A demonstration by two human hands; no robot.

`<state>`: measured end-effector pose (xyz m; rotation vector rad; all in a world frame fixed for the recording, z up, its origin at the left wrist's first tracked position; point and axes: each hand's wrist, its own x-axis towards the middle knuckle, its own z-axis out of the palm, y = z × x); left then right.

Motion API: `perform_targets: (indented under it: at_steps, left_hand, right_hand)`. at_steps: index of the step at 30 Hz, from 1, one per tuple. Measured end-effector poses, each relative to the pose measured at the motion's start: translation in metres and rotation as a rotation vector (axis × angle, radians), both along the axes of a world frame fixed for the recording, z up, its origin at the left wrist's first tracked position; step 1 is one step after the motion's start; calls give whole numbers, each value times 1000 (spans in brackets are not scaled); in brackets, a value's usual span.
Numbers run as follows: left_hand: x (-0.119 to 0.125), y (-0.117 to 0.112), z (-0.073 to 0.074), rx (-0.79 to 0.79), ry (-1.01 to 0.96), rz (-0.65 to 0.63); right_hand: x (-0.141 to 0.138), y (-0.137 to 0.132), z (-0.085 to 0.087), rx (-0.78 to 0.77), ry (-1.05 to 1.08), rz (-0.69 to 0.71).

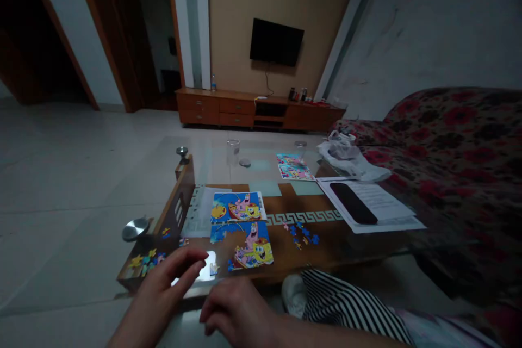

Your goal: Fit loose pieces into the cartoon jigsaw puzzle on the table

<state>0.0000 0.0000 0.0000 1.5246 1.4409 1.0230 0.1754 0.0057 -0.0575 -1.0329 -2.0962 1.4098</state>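
My left hand (173,277) is over the near edge of the glass table, thumb and forefinger stretched out and a little apart, nothing visible between them. A loose puzzle piece (214,268) lies just right of its fingertips. My right hand (236,304) is lower, near the table edge, with fingers curled in; whether it holds something small is hidden. Beyond it lies a partly assembled cartoon jigsaw puzzle (259,244), with a gap at its left middle. The matching picture sheet (240,206) touches its top. Loose puzzle pieces (147,261) are left of my left hand.
More loose pieces (302,235) lie right of the puzzle. Farther off are a second picture sheet (296,167), a clear jar (233,151), a round lid (244,163), papers (387,201) under a black phone-like slab (353,204), and a plastic bag (350,157). A floral sofa (448,147) stands right.
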Motion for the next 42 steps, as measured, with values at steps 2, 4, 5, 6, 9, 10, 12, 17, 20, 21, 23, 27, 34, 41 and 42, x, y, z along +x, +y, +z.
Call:
perform_targets:
  at_steps: [2,4,5,6,9,10,12,17,20,21,23,27,34,41,42]
  left_hand:
    - [10,-5,-7,93,76,-42]
    - [16,-9,-14,183,146,-83]
    - [18,-9,-18,226,180,-94]
    - [18,-10,-21,269,211,-100]
    - [17,-8,-31,374,282,-115]
    - [17,-7,-35,395,300,-118]
    - [19,-7,-43,433,324,-98]
    - [25,-8,-56,539,342,-62]
    - [24,-8,-58,531,316,-110]
    - [23,-7,-57,516,313,-129]
    - [19,-7,-55,482,333,-178]
    - [15,-7,-50,383,380,-255]
    - [23,-11,-54,314,364,-194]
    - [23,-13,-57,384,430,-297]
    - [23,-14,-58,391,431,-318]
  right_hand:
    - [0,12,15,-83,101,-140]
    - [-2,22,22,-224,231,-239]
    - [-3,26,23,-309,288,-278]
    - [-4,28,23,-392,335,-312]
    - [-2,30,20,-532,400,-361]
    - [-1,30,19,-536,395,-357]
    - [3,27,16,-504,377,-345]
    - [9,24,6,-450,380,-275]
    - [13,24,7,-466,384,-247]
    - [14,24,9,-490,395,-230]
    - [16,25,15,-545,424,-203]
    - [20,26,24,-562,412,-239]
    - [22,27,19,-526,310,-200]
    - [30,24,16,-529,240,-130]
    - [32,23,17,-533,228,-108]
